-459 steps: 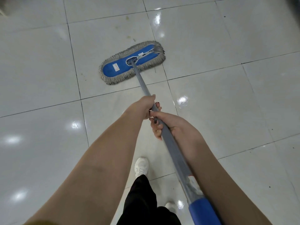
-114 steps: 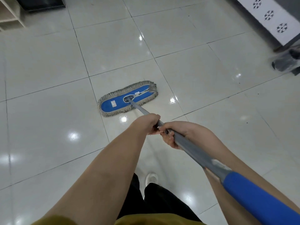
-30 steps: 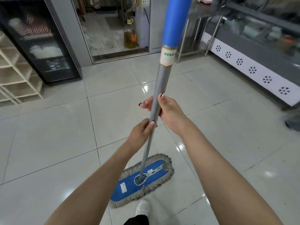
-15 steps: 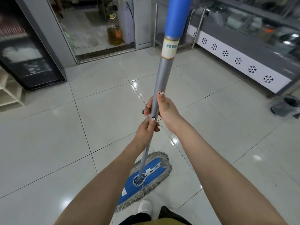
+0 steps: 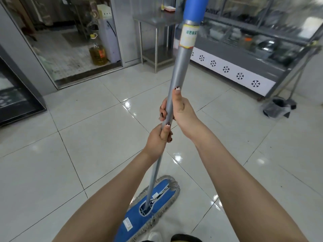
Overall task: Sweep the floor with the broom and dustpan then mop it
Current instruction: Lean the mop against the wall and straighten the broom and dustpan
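Both hands hold the mop (image 5: pixel 176 72) by its grey handle, which stands almost upright in front of the person. The right hand (image 5: pixel 182 111) is the upper one. Its fingers are wrapped around the handle, and its thumb lies straight up along it. The left hand (image 5: pixel 157 139) grips the handle just below and touches the right hand, with the fingers closed around the handle and the thumb also pointing up. Both forearms reach forward from the near edge and meet at the handle.

The mop head (image 5: pixel 152 206), blue with a grey fringe, lies flat on the white tiled floor (image 5: pixel 97 140), very near the person's feet. A white shoe (image 5: pixel 154 236) shows just beside its near end.

The floor is open to the left and in the middle. At the far left there is a dark cabinet (image 5: pixel 12 102), then a doorway with an oil bottle (image 5: pixel 97 53) behind its threshold. A metal table (image 5: pixel 155 21) stands far in the middle. A counter (image 5: pixel 232 70) with snowflake marks runs along the far right. At its near end a dustpan (image 5: pixel 278 107) stands on the floor, and long thin poles above it lean on the counter.
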